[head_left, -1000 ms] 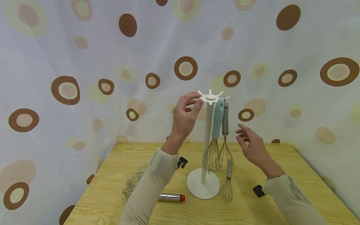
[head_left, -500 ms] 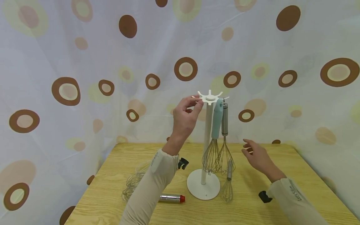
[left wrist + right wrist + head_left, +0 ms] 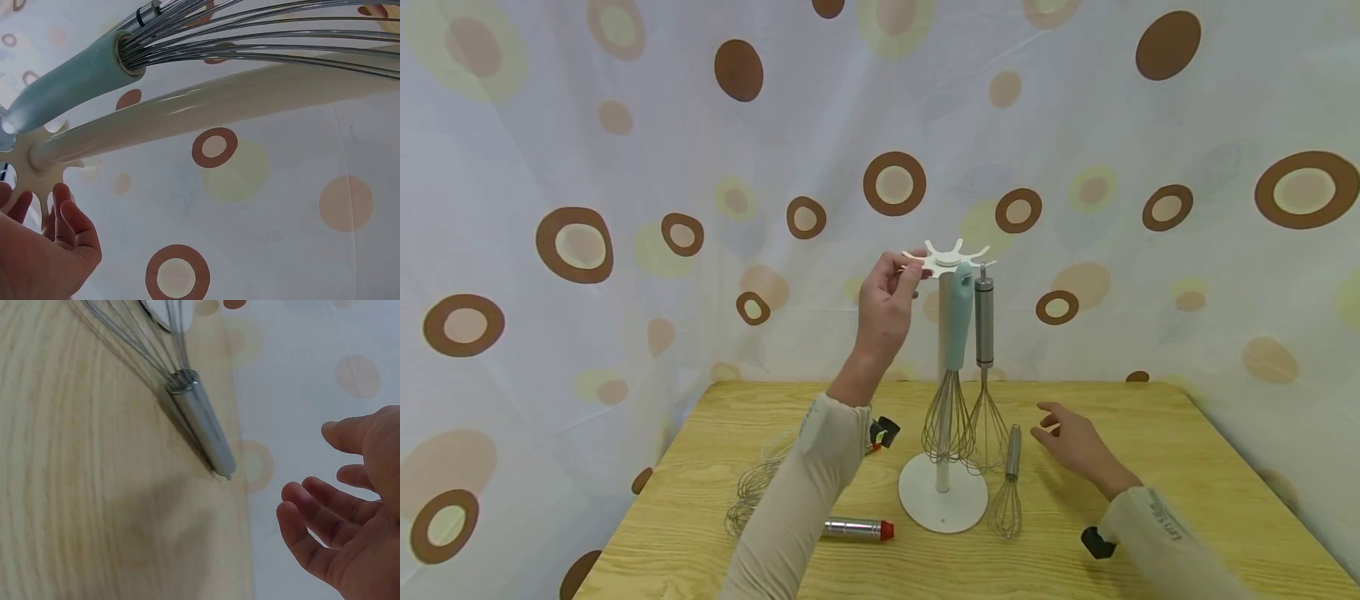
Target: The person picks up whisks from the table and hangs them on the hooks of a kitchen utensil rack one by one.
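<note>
A white utensil stand [image 3: 948, 260] rises from the table, its top ringed with hooks. My left hand [image 3: 883, 312] pinches one of those hooks on the left side between thumb and fingers; the left wrist view shows the fingertips at the hook from below. From the hooks hang a whisk with a teal handle [image 3: 958, 325] and, behind it to the right, a steel-handled whisk [image 3: 984, 325]. My right hand [image 3: 1078, 442] holds nothing, its fingers loosely bent. It hovers just right of a small whisk [image 3: 1012, 462] lying on the table, whose handle [image 3: 203, 428] points toward the hand in the right wrist view.
Several wire whisk heads [image 3: 748, 492] lie at the left of the wooden table [image 3: 925, 571], partly behind my left sleeve. A steel handle with a red end [image 3: 857, 528] sticks out from under that forearm. The stand's round base [image 3: 917, 500] sits mid-table. A dotted curtain hangs behind.
The stand's top has turned and the two hanging whisks have swung left and nearer. My left fingers have closed on a hook and moved slightly left. My right hand has dropped toward the small whisk.
</note>
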Tool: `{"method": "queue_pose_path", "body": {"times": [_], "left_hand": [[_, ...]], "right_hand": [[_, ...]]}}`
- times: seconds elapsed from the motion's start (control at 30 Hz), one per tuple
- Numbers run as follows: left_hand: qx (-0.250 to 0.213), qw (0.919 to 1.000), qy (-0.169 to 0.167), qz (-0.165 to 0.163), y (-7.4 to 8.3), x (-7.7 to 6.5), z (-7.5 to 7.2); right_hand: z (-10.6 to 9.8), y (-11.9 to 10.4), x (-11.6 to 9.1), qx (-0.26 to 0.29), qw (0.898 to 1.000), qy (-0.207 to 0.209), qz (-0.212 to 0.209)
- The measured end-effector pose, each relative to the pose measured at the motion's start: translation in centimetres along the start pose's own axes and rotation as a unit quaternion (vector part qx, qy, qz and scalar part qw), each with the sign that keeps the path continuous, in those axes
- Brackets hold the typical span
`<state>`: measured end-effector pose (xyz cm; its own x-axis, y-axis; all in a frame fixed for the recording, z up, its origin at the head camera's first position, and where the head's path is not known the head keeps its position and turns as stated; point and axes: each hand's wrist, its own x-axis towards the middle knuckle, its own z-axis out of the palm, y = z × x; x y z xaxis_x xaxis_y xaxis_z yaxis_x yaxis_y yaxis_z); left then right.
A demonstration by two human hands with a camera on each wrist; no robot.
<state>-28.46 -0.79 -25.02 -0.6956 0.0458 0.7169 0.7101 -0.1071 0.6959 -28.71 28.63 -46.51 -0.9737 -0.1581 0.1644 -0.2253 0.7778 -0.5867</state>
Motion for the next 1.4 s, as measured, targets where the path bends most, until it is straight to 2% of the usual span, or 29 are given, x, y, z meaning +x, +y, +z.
{"method": "queue_pose_path", "body": {"times": [0.2, 0.47, 0.63, 0.77, 0.93, 1.0, 1.2, 1.4], "left_hand": [[0.003, 0.9994, -0.023, -0.024, 0.2, 0.3, -0.2], [0.022, 0.9988, -0.033, -0.030, 3.2, -0.3, -0.1], [0.023, 0.9985, -0.036, -0.034, 3.4, -0.4, 0.0], [0.021, 0.9985, -0.037, -0.035, 3.1, -0.4, 0.0], [0.020, 0.9987, -0.036, -0.030, 1.1, 0.1, -0.2], [0.021, 0.9988, -0.036, -0.027, 0.2, 0.3, -0.4], [0.029, 0.9988, -0.035, -0.015, -0.2, 0.4, -0.6], [0.027, 0.9989, -0.037, -0.013, -0.3, 0.4, -0.9]], "right_hand": [[1.6, 0.4, -0.1, 0.020, 0.998, -0.044, 0.039], [3.4, 0.3, 0.3, 0.054, 0.992, -0.086, 0.069], [4.0, 0.2, 0.2, 0.068, 0.989, -0.096, 0.095], [4.2, 0.2, 0.2, 0.066, 0.989, -0.091, 0.097], [4.5, 0.4, 0.3, 0.057, 0.990, -0.082, 0.101], [4.6, 0.4, 0.3, 0.071, 0.988, -0.083, 0.105], [4.6, 0.1, 0.0, 0.145, 0.978, -0.076, 0.132], [4.2, -0.3, -0.3, 0.169, 0.972, -0.082, 0.139]]}}
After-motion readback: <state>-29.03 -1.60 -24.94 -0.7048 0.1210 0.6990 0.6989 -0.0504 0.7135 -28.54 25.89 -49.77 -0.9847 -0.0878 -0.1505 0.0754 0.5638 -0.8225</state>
